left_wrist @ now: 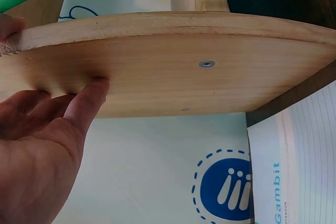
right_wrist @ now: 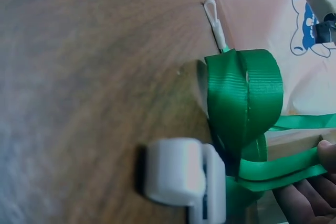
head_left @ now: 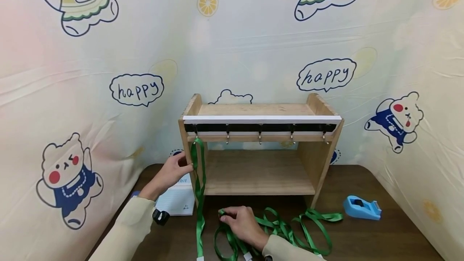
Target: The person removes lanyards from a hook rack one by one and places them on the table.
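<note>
My left hand [head_left: 174,172] holds the left side panel of a wooden desk shelf [head_left: 259,172]. Fingertips press on its outer face, and the thumb is at the front edge in the left wrist view. Beside it a green lanyard [head_left: 200,196] hangs from the leftmost of several metal hooks [head_left: 259,135] along the shelf's front rail. Lower down, my right hand [head_left: 243,224] pinches a second green lanyard [right_wrist: 283,169] close over the table. Its loops show large in the right wrist view, near a white plastic clip [right_wrist: 178,171]. More green lanyards [head_left: 280,228] lie tangled right of that hand.
A blue tape dispenser [head_left: 362,208] sits on the dark wooden table [head_left: 348,180] at the right. A lined notebook [head_left: 177,200] lies left of the shelf, partly behind my left arm. A printed cloth backdrop [head_left: 232,43] stands behind and at both sides.
</note>
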A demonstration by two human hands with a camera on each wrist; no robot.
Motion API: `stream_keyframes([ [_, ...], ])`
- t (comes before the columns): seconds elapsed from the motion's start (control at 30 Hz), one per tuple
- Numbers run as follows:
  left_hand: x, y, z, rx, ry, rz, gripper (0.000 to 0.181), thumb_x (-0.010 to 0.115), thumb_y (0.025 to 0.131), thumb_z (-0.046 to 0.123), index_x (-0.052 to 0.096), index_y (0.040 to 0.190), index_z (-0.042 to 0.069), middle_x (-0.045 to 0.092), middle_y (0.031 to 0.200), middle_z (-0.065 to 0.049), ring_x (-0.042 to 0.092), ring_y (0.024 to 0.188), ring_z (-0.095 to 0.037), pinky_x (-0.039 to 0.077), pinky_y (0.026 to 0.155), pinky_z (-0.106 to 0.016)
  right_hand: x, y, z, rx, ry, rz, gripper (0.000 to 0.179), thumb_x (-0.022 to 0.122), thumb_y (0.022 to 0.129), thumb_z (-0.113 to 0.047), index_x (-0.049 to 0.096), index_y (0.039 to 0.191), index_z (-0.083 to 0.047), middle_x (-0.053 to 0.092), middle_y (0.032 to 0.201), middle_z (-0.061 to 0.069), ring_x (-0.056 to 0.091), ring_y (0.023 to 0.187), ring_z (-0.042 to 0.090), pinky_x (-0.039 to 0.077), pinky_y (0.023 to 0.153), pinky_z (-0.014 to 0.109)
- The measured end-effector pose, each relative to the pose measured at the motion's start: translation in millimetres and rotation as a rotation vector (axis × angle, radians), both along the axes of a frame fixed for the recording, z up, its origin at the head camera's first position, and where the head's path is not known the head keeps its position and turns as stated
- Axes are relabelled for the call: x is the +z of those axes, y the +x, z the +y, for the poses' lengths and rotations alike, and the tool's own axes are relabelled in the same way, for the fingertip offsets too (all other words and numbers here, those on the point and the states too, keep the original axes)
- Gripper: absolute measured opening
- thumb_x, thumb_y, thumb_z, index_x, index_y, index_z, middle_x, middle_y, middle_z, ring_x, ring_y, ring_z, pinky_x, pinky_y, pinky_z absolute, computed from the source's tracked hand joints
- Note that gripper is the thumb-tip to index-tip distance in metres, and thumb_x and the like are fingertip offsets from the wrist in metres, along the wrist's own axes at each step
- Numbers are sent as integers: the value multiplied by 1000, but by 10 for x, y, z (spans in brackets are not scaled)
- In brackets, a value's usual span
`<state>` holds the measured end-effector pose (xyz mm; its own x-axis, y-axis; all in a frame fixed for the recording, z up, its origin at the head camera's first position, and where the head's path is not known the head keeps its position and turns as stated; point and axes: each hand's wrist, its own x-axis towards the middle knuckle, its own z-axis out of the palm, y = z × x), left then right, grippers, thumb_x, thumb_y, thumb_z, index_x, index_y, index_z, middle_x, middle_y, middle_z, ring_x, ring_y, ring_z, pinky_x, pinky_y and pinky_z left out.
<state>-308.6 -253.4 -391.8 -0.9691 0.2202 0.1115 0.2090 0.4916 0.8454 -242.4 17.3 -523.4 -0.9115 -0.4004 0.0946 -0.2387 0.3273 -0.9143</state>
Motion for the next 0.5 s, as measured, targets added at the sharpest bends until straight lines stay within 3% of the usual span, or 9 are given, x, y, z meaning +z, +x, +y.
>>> stream_keyframes([
  [0.3,-1,2,11,5,-4,-3,41,64,97,26,58,135,12,66,127,-14,60,111,-27,54,98,-49,122,-14,37,-34,-63,102,29,70,95,-16,72,124,-21,77,116,4,74,103,11,57,81,16],
  [0.5,2,-2,7,7,-6,-4,42,64,97,27,57,136,12,65,128,-14,60,113,-28,54,99,-50,519,10,66,-34,-140,199,29,69,95,-21,72,125,-19,77,116,1,74,105,16,57,83,18],
])
